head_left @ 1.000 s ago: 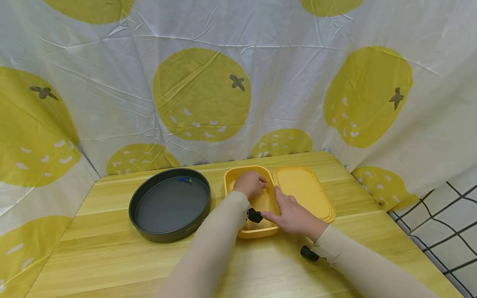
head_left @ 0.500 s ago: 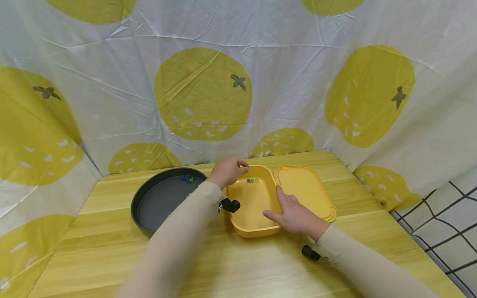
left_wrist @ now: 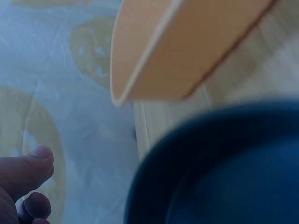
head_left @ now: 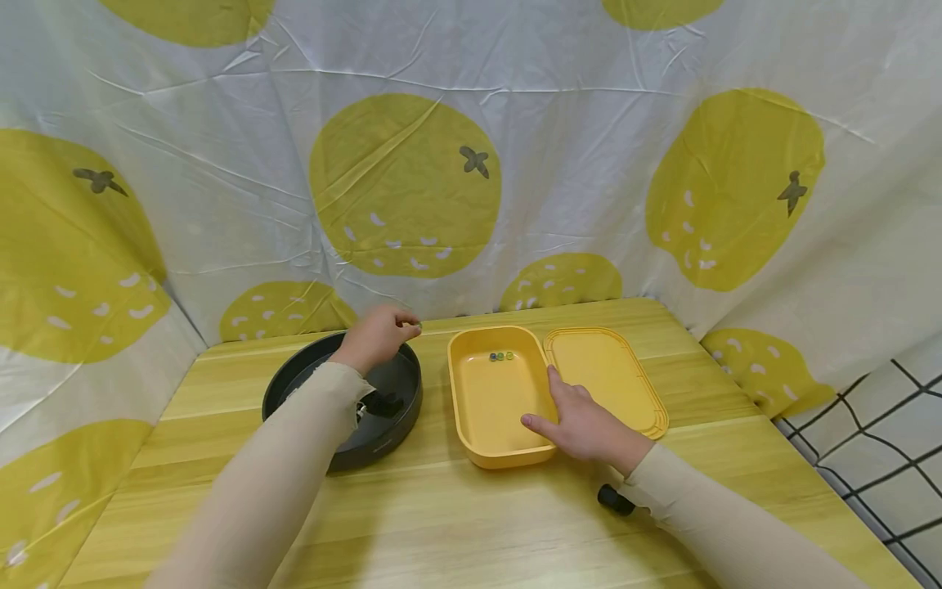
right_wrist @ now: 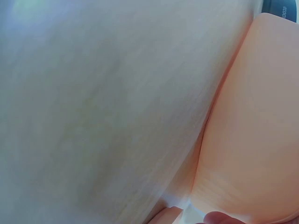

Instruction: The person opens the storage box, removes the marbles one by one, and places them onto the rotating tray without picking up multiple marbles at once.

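The right hand (head_left: 585, 425) lies flat on the yellow box (head_left: 500, 397) — fingers straight along its right rim. A few beads (head_left: 501, 357) sit at the box's far end. Left hand (head_left: 377, 337) hovers over the pan (head_left: 390, 397), fingertips pinched together — whether they hold anything, I cannot tell.

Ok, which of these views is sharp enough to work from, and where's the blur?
Head view: evenly lit, sharp, soft shadows under the dark round pan and yellow box; wide-angle bending at the edges. Left wrist view: blurred, too close, pan and box smeared. Right wrist view: badly out of focus, only the box wall recognisable.
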The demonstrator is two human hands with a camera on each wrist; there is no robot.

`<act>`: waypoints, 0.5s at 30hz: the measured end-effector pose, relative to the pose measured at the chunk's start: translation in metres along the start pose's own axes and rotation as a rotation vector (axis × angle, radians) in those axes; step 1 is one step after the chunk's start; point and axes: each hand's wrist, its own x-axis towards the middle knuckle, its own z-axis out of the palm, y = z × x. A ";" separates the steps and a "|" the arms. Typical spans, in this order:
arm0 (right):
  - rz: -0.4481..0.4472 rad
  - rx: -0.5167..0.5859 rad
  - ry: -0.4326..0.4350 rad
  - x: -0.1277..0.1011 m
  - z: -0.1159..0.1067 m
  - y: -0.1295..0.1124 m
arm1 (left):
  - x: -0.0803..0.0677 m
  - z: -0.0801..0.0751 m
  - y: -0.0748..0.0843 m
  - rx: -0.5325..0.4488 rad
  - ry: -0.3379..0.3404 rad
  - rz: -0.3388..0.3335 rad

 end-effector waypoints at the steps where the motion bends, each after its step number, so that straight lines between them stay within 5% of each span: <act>1: 0.002 0.000 -0.002 0.000 0.000 0.000 | -0.002 -0.003 -0.006 -0.001 -0.005 -0.011; 15: 0.003 0.011 -0.008 0.000 0.002 0.002 | -0.017 -0.011 -0.086 0.057 0.002 -0.131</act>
